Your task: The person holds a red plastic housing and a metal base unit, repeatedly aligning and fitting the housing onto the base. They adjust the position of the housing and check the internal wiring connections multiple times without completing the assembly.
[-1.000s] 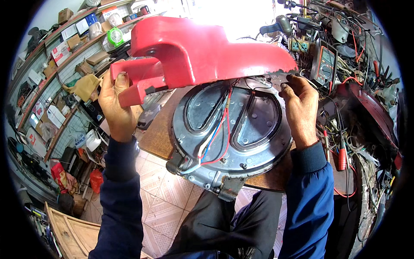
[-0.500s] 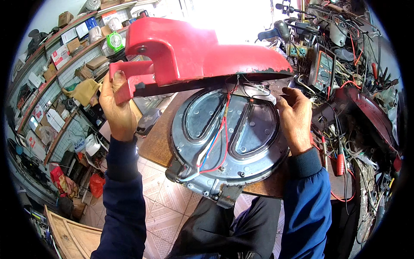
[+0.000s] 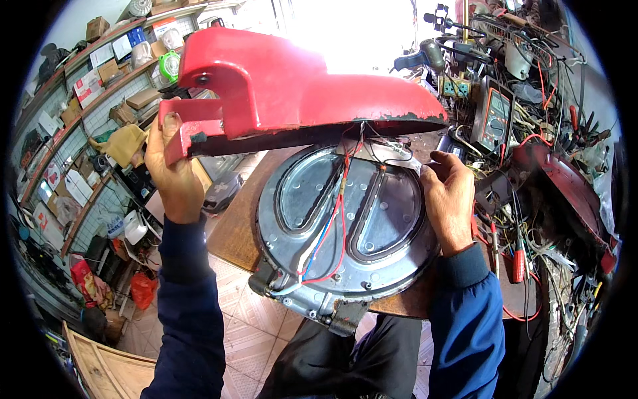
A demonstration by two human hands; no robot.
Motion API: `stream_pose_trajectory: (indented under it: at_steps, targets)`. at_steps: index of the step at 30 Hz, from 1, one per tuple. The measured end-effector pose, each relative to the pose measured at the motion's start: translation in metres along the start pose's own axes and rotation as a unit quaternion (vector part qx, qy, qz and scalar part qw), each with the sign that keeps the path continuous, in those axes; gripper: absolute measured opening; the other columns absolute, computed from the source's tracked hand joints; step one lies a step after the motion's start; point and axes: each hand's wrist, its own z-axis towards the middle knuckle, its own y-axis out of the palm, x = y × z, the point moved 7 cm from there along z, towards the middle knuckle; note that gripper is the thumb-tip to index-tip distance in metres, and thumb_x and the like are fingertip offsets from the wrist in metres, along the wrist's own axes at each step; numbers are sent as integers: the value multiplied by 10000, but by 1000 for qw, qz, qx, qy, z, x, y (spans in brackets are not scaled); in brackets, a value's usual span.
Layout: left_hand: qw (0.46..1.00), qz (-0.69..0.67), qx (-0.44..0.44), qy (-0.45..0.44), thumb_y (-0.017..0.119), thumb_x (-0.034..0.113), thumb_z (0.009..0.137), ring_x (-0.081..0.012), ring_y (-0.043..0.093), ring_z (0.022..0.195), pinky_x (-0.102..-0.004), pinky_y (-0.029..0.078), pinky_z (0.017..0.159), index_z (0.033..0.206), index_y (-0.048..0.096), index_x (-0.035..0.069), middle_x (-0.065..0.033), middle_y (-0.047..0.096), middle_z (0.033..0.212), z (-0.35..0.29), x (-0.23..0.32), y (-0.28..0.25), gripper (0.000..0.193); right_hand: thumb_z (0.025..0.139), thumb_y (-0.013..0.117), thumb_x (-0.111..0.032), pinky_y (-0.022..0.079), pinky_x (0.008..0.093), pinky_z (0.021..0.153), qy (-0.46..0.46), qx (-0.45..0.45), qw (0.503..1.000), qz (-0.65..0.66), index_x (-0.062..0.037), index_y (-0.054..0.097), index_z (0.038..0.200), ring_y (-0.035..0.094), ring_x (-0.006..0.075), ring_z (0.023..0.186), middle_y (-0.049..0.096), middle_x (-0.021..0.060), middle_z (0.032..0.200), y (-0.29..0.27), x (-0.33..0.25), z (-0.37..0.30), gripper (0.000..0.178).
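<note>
A red metal cover is raised and tilted over a round grey metal disc with two D-shaped recesses. My left hand grips the bracket at the cover's left end, thumb on top. My right hand is closed, thumb and fingertips at the end of a thin silver metal plate; the fingers partly hide this contact. Red, white and blue wires run from beneath the cover across the disc to its front edge, where two dark hinge lugs stick out. The cover's underside is mostly hidden.
The disc rests on a brown wooden table and overhangs its front edge. At right lie a multimeter, a red-handled test probe, tangled cables and another dark red cover. Loaded shelves line the left wall.
The whole view has shifted slightly. My right hand and the silver plate's end sit a little lower. The cover remains raised in my left hand, slightly further left.
</note>
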Motion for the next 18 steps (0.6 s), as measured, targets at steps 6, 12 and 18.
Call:
stream_pose_trajectory:
  at_steps: [6,12,18]
  targets:
    - [1000,27,2,11,518,314,1055,-105,606,975,-253,487,873,1258,563,-45,-69,637,1079,-3,0,-3,415,879,655,-126,561,342,738,15,-5,1000,21,106,625,1161,719,220,811,740,197,932,0,0,0,367]
    - [998,-40,27,-45,538,326,1043,-108,610,968,-252,485,874,1244,571,-41,-72,640,1086,-9,-12,-11,419,912,630,-81,562,335,734,25,-8,999,37,102,622,1177,714,200,819,742,186,943,4,6,0,322]
    - [999,-2,34,-43,554,364,1029,-119,611,977,-268,488,874,1234,576,-39,-79,643,1092,-12,-4,-10,452,962,602,-117,557,327,736,6,5,999,51,93,634,1164,703,185,810,728,177,971,4,11,4,293]
